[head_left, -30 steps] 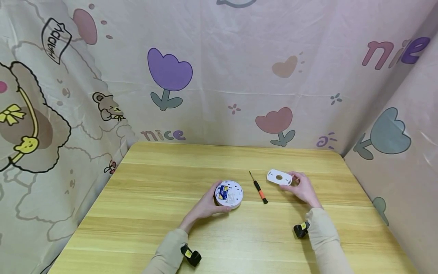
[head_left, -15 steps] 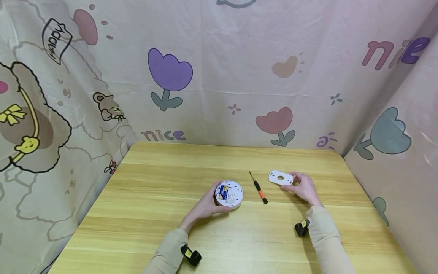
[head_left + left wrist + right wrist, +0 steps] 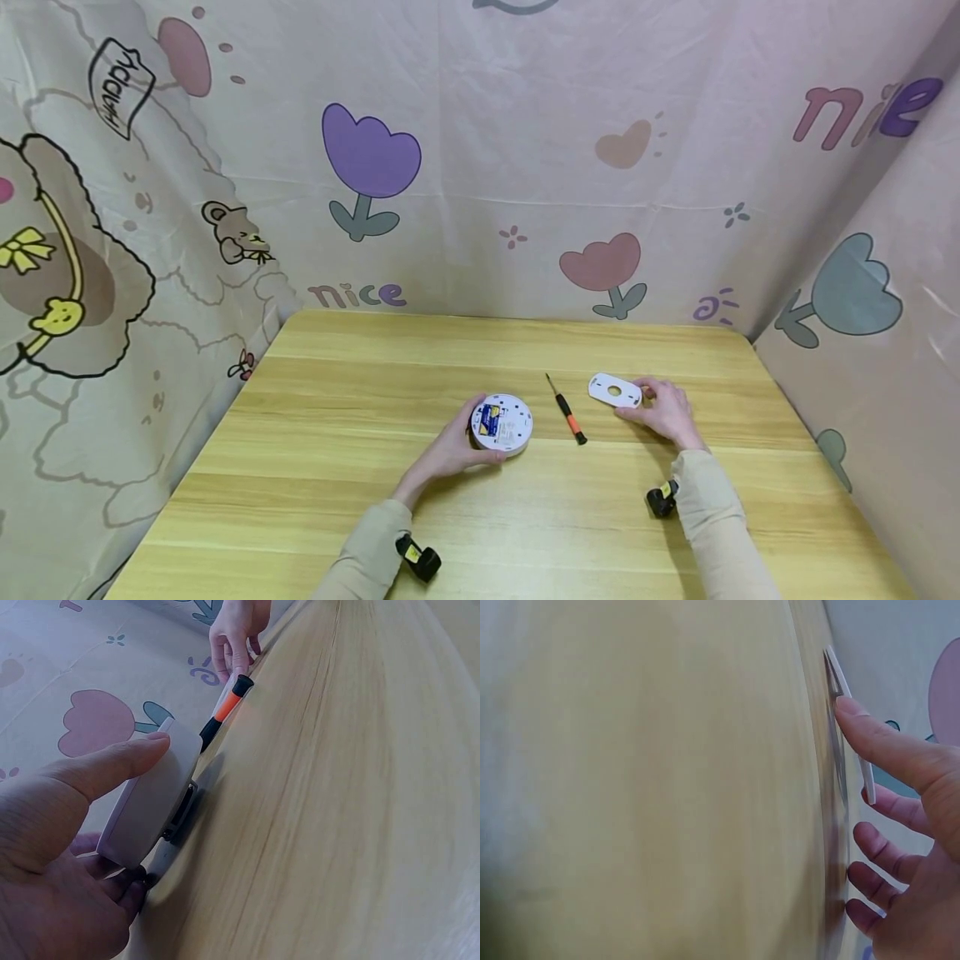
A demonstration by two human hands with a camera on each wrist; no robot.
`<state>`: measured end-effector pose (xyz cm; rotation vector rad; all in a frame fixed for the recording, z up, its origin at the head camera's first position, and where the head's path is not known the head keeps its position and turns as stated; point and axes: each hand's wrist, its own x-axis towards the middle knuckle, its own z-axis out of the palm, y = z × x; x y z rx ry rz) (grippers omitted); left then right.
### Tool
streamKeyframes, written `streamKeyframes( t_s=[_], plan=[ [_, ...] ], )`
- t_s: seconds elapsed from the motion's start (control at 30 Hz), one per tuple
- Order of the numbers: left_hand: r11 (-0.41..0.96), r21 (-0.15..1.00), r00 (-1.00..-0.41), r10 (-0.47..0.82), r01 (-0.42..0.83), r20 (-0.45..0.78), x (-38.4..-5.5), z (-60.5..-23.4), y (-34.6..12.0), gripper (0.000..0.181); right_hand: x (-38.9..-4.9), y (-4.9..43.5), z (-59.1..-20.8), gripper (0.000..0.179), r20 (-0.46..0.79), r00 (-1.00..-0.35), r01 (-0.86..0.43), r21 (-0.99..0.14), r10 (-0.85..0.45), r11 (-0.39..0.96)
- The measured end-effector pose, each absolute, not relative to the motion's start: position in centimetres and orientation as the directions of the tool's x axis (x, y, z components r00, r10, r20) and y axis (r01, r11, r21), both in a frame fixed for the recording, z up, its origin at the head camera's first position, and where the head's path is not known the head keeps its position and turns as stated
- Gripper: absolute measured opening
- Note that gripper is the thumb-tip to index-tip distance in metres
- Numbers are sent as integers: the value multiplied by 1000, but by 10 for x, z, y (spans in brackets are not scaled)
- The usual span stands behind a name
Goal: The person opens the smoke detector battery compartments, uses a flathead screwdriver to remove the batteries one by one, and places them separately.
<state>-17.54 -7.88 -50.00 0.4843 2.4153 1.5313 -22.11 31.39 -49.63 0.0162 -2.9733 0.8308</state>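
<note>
A round white smoke detector [image 3: 514, 423], its flat back with a blue-and-yellow label turned up, is gripped at its left side by my left hand [image 3: 452, 447]. In the left wrist view the thumb lies across the edge of the smoke detector [image 3: 154, 795], with fingers under the opposite side and a dark part facing the wood. My right hand [image 3: 667, 412] pinches the right end of a white oblong mounting plate [image 3: 602, 390] with a round centre hole. From the right wrist, the mounting plate [image 3: 867, 780] appears edge-on between thumb and index finger, close over the table; the other fingers are spread.
Between the hands lies a small screwdriver [image 3: 570, 418] with a black and orange handle, its tip pointing away. The wooden table [image 3: 360, 367] ends at a printed cloth backdrop [image 3: 480, 167] behind, and cloth also hangs at both sides.
My right hand and the mounting plate have shifted slightly to the right since a second ago, then stayed nearly still. The left hand, smoke detector and screwdriver have stayed in place.
</note>
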Motion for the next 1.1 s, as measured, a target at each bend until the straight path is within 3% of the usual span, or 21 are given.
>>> streamKeyframes(
  t_s=[1.1],
  plan=[
    [398,899,-909,417,181,-1,-177,-501,-79,111,-218,315,-497,74,-35,-999,45,-513,31,857]
  ],
)
